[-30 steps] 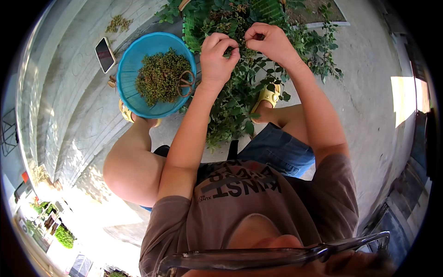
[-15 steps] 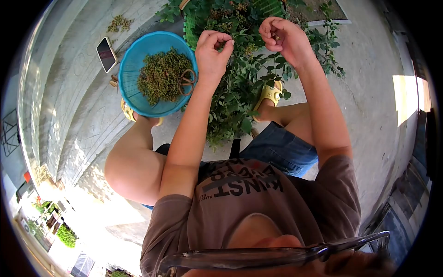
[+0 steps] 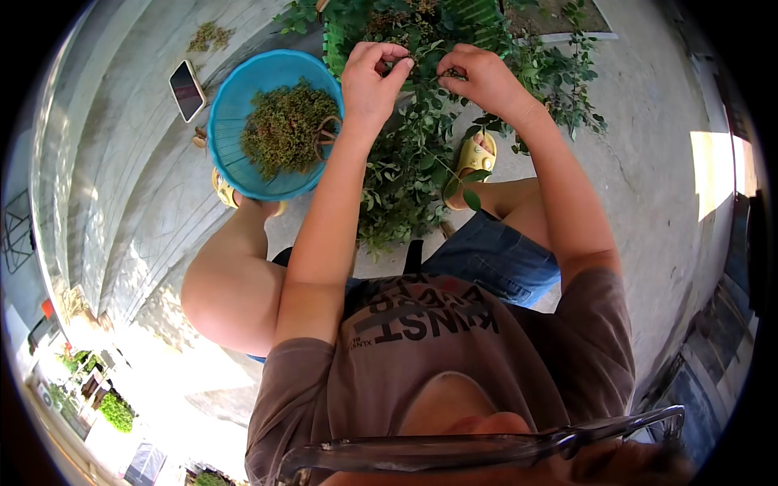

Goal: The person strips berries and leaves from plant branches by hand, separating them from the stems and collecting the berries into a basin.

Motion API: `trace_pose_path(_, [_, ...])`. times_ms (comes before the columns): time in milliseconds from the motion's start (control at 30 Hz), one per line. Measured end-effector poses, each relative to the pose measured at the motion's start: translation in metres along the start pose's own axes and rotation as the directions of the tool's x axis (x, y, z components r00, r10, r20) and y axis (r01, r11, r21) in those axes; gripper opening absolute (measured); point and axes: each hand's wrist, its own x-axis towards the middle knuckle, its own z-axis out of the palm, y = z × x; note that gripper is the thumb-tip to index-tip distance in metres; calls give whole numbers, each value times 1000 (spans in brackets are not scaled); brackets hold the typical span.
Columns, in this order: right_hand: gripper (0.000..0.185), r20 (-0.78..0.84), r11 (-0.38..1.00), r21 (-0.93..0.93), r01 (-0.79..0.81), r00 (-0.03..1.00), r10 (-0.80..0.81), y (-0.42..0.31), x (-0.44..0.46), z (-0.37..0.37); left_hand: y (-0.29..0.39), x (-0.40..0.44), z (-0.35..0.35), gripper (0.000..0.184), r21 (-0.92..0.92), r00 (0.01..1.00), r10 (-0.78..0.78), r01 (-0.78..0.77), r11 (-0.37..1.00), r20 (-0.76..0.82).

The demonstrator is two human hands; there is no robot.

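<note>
My left hand (image 3: 375, 87) is closed at the fingertips, pinching a thin stem of the leafy branches (image 3: 405, 182). Just right of it, my right hand (image 3: 480, 79) is curled, with small berry-like clusters showing between its fingers. Both hands are over a green woven basket (image 3: 478, 23) filled with leafy stems, some of which hang down between the legs. To the left stands a blue plastic basin (image 3: 231, 158) with a heap of green-brown clusters (image 3: 284, 134). The brown loop handles (image 3: 326, 134) of a tool show at the heap's right edge, partly behind my left forearm.
A phone (image 3: 187, 91) lies on the concrete left of the basin, and a small pile of clusters (image 3: 209, 37) is above it. Yellow sandals (image 3: 476, 154) are on the feet. Further leafy sprigs (image 3: 571, 81) spread over the ground at right.
My right hand lifted away to the right with bits in its fingers, then came back beside my left hand. Leafy stems shifted, and one now hangs lower over the right foot.
</note>
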Motion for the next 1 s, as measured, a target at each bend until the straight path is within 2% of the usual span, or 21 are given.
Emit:
trace_pose_path(67, [18, 44, 987, 121, -108, 994, 104, 3, 0, -3, 1, 1, -6, 12, -12, 1000, -1, 1, 1000, 2])
trace_pose_path(100, [18, 41, 987, 119, -104, 994, 100, 5, 1, -3, -2, 1, -10, 12, -59, 998, -53, 52, 997, -23])
trace_pose_path(167, [19, 77, 873, 380, -306, 951, 300, 8, 0, -4, -5, -3, -19, 13, -102, 993, -103, 97, 990, -51])
trace_pose_path(233, [20, 74, 868, 387, -313, 948, 309, 3, -1, -14, 0, -12, -29, 14, -75, 967, -249, 252, 965, 48])
trace_pose_path(267, [21, 75, 860, 392, -328, 943, 325, 0, -2, -17, -4, -15, -28, 18, -114, 954, -278, 291, 950, 115])
trace_pose_path(300, [21, 72, 862, 393, -320, 945, 319, -2, -3, -19, 0, -16, -28, 18, -112, 956, -273, 285, 952, 110])
trace_pose_path(367, [17, -3, 918, 328, -223, 972, 237, -6, -5, -21, 8, -19, -27, 21, -111, 794, -469, 545, 831, 387])
trace_pose_path(400, [17, -7, 920, 328, -215, 973, 230, -10, -6, -24, 13, -21, -25, 21, -114, 736, -550, 633, 766, 396])
trace_pose_path(467, [18, -49, 970, 224, -95, 993, 108, -19, -9, -30, 12, -27, -17, 22, -281, 662, -599, 742, 609, 451])
trace_pose_path(500, [18, -51, 971, 222, -88, 993, 102, -25, -10, -32, 20, -31, -12, 23, -364, 628, -623, 778, 512, 466])
trace_pose_path(533, [16, -73, 973, 225, -49, 995, 67, -31, -13, -35, 15, -32, -7, 23, -425, 608, -634, 792, 440, 478])
trace_pose_path(567, [14, -95, 974, 226, -9, 995, 32, -35, -14, -37, 13, -34, -3, 23, -429, 614, -631, 787, 443, 475])
trace_pose_path(633, [14, -123, 975, 217, 38, 992, -11, -37, -18, -38, 18, -37, 3, 22, -591, 594, -576, 775, 224, 562])
trace_pose_path(667, [14, -144, 977, 201, 69, 989, -41, -39, -20, -40, 20, -37, 6, 18, -618, 564, -596, 774, 139, 572])
trace_pose_path(700, [15, -164, 978, 184, 100, 984, -70, -42, -22, -43, 21, -37, 8, 18, -622, 570, -591, 770, 141, 571])
trace_pose_path(767, [15, -165, 977, 179, 116, 982, -86, -50, -27, -51, 24, -38, 12, 18, -642, 549, -576, 765, 53, 606])
trace_pose_path(833, [15, -196, 968, 175, 178, 970, -143, -55, -31, -57, 31, -38, 14, 18, -640, 548, -559, 767, 39, 622])
trace_pose_path(1000, [16, -202, 973, 108, 205, 963, -180, -67, -40, -71, 51, -39, 18, 16, -636, 549, -507, 771, 2, 664])
